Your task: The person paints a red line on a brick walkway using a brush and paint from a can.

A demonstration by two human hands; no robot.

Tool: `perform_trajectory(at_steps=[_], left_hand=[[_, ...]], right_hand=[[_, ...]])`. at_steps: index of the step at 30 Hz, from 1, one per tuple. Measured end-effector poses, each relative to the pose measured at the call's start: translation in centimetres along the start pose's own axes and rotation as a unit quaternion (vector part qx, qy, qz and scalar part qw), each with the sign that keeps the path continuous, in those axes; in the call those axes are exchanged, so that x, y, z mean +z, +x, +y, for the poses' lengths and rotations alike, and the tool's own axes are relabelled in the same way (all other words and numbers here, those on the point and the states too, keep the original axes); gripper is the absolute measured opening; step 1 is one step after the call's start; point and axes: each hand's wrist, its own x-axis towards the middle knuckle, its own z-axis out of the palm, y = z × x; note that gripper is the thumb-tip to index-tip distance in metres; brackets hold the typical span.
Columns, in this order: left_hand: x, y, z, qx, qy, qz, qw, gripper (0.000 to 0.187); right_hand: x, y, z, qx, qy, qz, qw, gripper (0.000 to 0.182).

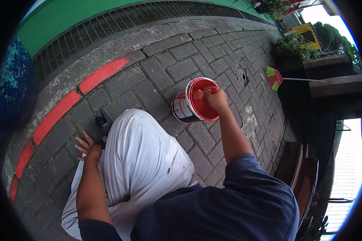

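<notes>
A bucket of red paint (182, 107) with a white rim stands on the grey pavers. My right hand (215, 99) is closed at the bucket's opening around a red handle (213, 90); the tool's lower part is over or in the paint and hard to make out. Near my shoe (103, 126), my left hand (88, 148) has its fingers spread and holds nothing. Along the kerb, bright red paint (103, 75) covers several stones, and the farther stones are grey. My knee in light, stained trousers (136, 144) lies between the two hands.
A metal drain grate (108, 25) runs beside the kerb, below a green wall (68, 18). At the left edge is a blue mottled round object (16, 80). A broom with green and red bristles (274, 79) lies to the right, near dark benches (301, 172) and plants.
</notes>
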Motion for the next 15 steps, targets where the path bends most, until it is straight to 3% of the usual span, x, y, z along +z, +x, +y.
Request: perform_trajectory(at_steps=[6,9,12,15], left_hand=[[0.3,0.6,-0.3,0.003,0.003,0.002,1.000,0.115],[0.5,0.5,-0.2,0.008,-0.002,0.002,1.000,0.117],[0.0,-0.1,-0.2,0.014,-0.015,0.001,1.000,0.118],[0.3,0.6,-0.4,0.013,-0.009,0.006,1.000,0.117]], right_hand=[[-3.9,-2.1,-0.7,0.014,0.156,-0.009,0.988,0.013],[-2.0,-2.3,-1.7,0.014,0.074,-0.018,0.997,0.020],[1.3,-1.4,-1.4,-0.060,-0.083,0.016,0.995,0.024],[2.9,-0.4,0.4,-0.095,-0.113,0.031,0.989,0.030]])
